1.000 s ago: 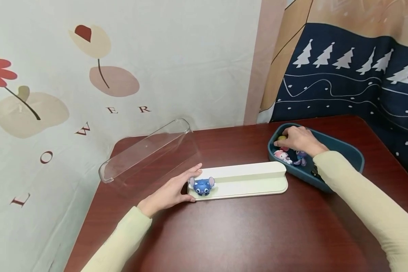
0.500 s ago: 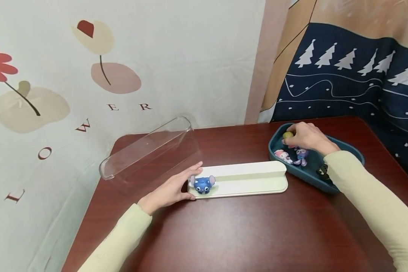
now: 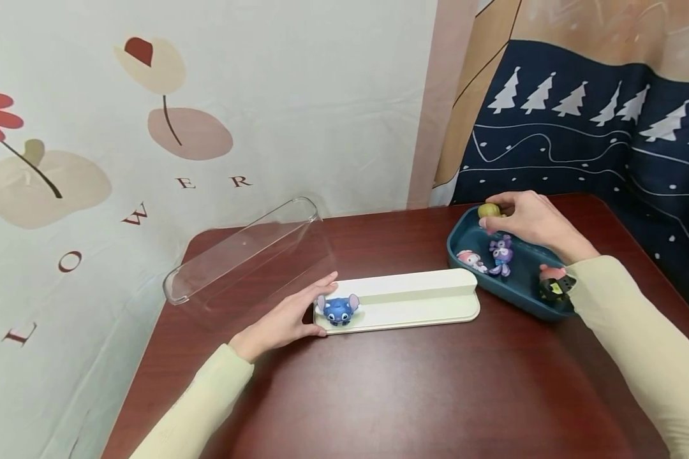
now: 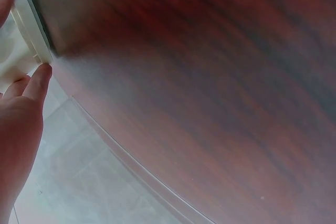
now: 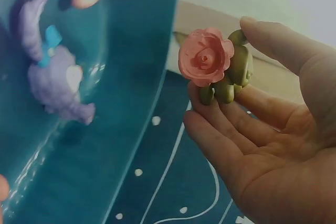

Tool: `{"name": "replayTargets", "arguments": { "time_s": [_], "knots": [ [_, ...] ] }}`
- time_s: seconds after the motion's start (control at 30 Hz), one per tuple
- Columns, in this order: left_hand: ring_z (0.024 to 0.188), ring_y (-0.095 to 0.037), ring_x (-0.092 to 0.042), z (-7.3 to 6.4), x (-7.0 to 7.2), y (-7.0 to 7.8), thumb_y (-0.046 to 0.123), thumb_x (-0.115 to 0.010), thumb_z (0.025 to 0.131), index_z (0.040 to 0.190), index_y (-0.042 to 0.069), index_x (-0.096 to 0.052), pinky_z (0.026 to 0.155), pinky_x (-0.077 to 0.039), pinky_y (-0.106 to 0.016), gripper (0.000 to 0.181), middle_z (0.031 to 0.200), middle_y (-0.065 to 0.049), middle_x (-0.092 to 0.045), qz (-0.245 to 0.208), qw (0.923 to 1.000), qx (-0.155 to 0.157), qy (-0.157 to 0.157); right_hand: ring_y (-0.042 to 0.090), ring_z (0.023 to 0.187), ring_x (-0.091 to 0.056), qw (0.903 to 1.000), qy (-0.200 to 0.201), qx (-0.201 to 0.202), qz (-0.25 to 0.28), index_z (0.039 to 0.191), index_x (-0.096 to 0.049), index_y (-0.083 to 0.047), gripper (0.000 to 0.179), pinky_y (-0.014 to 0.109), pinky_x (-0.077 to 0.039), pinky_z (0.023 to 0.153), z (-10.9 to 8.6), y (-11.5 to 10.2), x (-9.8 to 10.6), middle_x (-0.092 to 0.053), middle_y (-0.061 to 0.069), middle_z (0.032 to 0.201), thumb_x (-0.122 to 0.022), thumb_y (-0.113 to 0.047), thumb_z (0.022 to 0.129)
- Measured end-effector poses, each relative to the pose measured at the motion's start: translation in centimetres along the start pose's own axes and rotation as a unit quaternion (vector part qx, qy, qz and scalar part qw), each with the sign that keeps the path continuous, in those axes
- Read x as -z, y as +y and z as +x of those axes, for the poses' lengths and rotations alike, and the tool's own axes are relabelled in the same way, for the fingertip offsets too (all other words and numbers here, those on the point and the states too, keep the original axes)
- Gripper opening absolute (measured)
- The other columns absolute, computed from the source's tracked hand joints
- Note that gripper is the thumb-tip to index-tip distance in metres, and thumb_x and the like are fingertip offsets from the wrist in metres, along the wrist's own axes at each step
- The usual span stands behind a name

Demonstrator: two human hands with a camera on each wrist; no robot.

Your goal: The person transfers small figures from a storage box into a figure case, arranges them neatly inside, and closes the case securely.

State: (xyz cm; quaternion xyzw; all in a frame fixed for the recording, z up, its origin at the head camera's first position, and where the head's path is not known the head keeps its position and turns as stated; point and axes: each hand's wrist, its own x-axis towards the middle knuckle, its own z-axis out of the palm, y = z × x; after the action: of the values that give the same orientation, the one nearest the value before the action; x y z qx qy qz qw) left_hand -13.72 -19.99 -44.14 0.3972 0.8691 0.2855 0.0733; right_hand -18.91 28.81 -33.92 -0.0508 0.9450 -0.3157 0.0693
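Note:
My right hand (image 3: pixel 536 220) pinches a small green figurine (image 3: pixel 490 211) between thumb and fingertips over the back of a dark teal tray (image 3: pixel 522 274). In the right wrist view a pink rose-like flower (image 5: pixel 205 57) tops the figurine's green body. With thumb at the front and fingers behind, my left hand (image 3: pixel 284 319) holds the left end of a long cream stepped base (image 3: pixel 419 309). On that end stands a blue big-eared figurine (image 3: pixel 339 310). In the left wrist view only the base's edge (image 4: pixel 32 30) shows beside the fingers.
Inside the tray lie a pink-and-white figurine (image 3: pixel 471 259), a purple one (image 3: pixel 501 255) and a black one with a pink top (image 3: pixel 554 287). A clear plastic cover (image 3: pixel 249 248) lies slanted at the back left, near the wall cloth (image 3: pixel 321 127).
My right hand has lifted the green figurine up and slightly back and right from among the tray's figurines, uncovering the purple and black ones. The left hand stays on the base.

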Motion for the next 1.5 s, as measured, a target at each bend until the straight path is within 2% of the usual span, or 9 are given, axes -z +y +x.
{"name": "replayTargets", "arguments": {
  "time_s": [0.23,0.4,0.47,0.63,0.73,0.87,1.03,1.27,1.5],
  "knots": [
    [0.150,-0.024,-0.038,0.0,0.0,0.0,0.011,-0.092,0.078,0.157,0.014,-0.042,0.119,-0.035,-0.043,0.094,0.170,-0.002,-0.028,0.003,1.0000,-0.001,0.001,0.040,0.118,-0.060,0.9993,0.025,0.022,0.020,0.146,-0.054,-0.005,0.069,0.061,-0.049,0.101,-1.9,-1.0,-0.1,-0.063,0.026,0.133,-0.067,-0.052,0.098],
    [0.150,-0.024,-0.038,0.0,0.0,0.1,0.010,-0.092,0.077,0.157,0.013,-0.042,0.119,-0.035,-0.042,0.094,0.170,-0.003,-0.029,0.003,1.0000,-0.004,0.003,0.038,0.121,-0.056,0.9983,0.021,0.016,0.053,0.150,-0.053,-0.012,0.070,0.062,-0.048,0.101,-3.2,-1.6,-0.5,-0.060,0.021,0.139,-0.068,-0.055,0.097],
    [0.150,-0.023,-0.038,0.0,0.0,0.1,0.011,-0.092,0.078,0.157,0.013,-0.042,0.119,-0.035,-0.042,0.094,0.170,-0.003,-0.028,0.003,1.0000,-0.004,0.003,0.036,0.119,-0.056,0.9977,0.024,0.016,0.062,0.150,-0.053,-0.014,0.068,0.054,-0.050,0.099,-3.7,-1.9,-0.8,-0.061,0.018,0.136,-0.068,-0.054,0.097],
    [0.150,-0.024,-0.038,-0.1,0.0,0.0,0.012,-0.092,0.078,0.158,0.012,-0.040,0.119,-0.035,-0.043,0.096,0.170,-0.004,-0.028,0.003,1.0000,-0.005,0.002,0.027,0.108,-0.060,0.9949,0.042,0.042,0.081,0.148,-0.056,-0.014,0.060,0.021,-0.052,0.084,-4.5,-2.7,-1.6,-0.066,0.013,0.123,-0.070,-0.045,0.099],
    [0.150,-0.025,-0.038,-0.1,0.0,0.0,0.012,-0.092,0.078,0.158,0.012,-0.040,0.119,-0.036,-0.043,0.096,0.170,-0.004,-0.028,0.004,1.0000,-0.004,0.002,0.026,0.103,-0.063,0.9920,0.040,0.057,0.106,0.148,-0.056,-0.013,0.057,0.015,-0.052,0.079,-4.9,-3.1,-2.3,-0.067,0.012,0.120,-0.070,-0.040,0.100],
    [0.150,-0.024,-0.037,-0.1,-0.1,-0.1,0.013,-0.092,0.078,0.158,0.012,-0.041,0.119,-0.035,-0.042,0.095,0.170,-0.004,-0.028,0.004,1.0000,-0.004,-0.001,0.027,0.109,-0.061,0.9891,0.022,0.070,0.128,0.149,-0.054,-0.011,0.056,0.014,-0.053,0.081,-5.4,-3.6,-3.2,-0.065,0.013,0.126,-0.069,-0.035,0.101],
    [0.150,-0.023,-0.038,0.0,-0.1,-0.2,0.012,-0.092,0.078,0.157,0.011,-0.041,0.119,-0.035,-0.040,0.094,0.170,-0.004,-0.029,0.003,1.0000,-0.009,0.003,0.029,0.117,-0.059,0.9874,0.005,0.088,0.131,0.149,-0.054,-0.011,0.056,0.013,-0.052,0.084,-5.9,-4.0,-4.6,-0.063,0.012,0.134,-0.069,-0.033,0.100],
    [0.150,-0.024,-0.038,0.0,0.0,-0.2,0.013,-0.092,0.078,0.157,0.011,-0.042,0.119,-0.036,-0.041,0.094,0.170,-0.004,-0.029,0.006,0.9999,-0.010,0.002,0.031,0.121,-0.058,0.9818,-0.023,0.106,0.156,0.145,-0.056,-0.010,0.051,0.020,-0.054,0.087,-6.2,-4.5,-6.8,-0.063,0.010,0.134,-0.069,-0.018,0.097],
    [0.150,-0.024,-0.037,0.0,-0.1,-0.1,0.013,-0.092,0.078,0.158,0.012,-0.041,0.120,-0.035,-0.042,0.094,0.170,-0.003,-0.028,0.004,1.0000,-0.005,0.001,0.034,0.124,-0.058,0.9734,-0.040,0.107,0.199,0.140,-0.056,-0.007,0.050,0.020,-0.054,0.091,-6.1,-4.9,-8.6,-0.063,0.012,0.132,-0.073,-0.011,0.092]
  ]
}}
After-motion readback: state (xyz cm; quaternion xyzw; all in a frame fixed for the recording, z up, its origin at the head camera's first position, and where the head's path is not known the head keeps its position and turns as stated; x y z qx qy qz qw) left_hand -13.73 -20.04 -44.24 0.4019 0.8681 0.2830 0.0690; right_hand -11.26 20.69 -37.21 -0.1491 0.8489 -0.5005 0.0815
